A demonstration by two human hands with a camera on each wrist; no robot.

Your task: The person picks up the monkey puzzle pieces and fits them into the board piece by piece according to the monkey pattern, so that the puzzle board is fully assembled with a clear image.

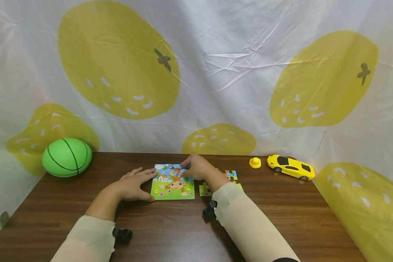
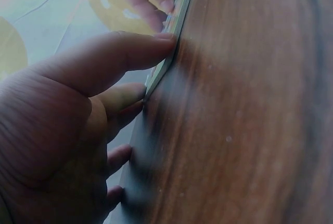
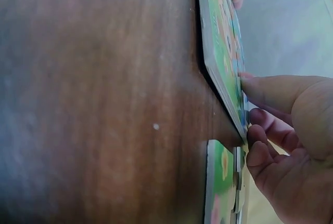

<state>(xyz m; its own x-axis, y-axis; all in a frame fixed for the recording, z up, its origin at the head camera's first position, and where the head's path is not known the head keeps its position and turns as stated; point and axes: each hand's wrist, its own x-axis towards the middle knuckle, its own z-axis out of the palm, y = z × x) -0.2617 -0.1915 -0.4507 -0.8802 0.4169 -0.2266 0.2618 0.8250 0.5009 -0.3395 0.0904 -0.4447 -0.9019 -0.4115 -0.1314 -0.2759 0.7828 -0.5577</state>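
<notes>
A square jigsaw puzzle (image 1: 171, 194) with a cartoon monkey on green grass and blue sky lies on the table. My left hand (image 1: 134, 185) is spread along its left side, with the thumb (image 2: 148, 51) on the lower left corner and the index finger reaching the upper left edge. At the puzzle's upper right, my right hand (image 1: 198, 168) pinches a puzzle piece (image 3: 244, 104) between thumb and fingertips. Most of that piece is hidden by the hand. Loose puzzle pieces (image 1: 230, 175) lie just right of the puzzle, partly covered by the right wrist.
On the brown wooden table (image 1: 160, 229), a green ball (image 1: 67, 157) sits at the back left. Towards the back right are a small yellow rubber duck (image 1: 255, 163) and a yellow toy car (image 1: 291, 167). A white curtain (image 1: 222, 83) with lemon prints hangs behind.
</notes>
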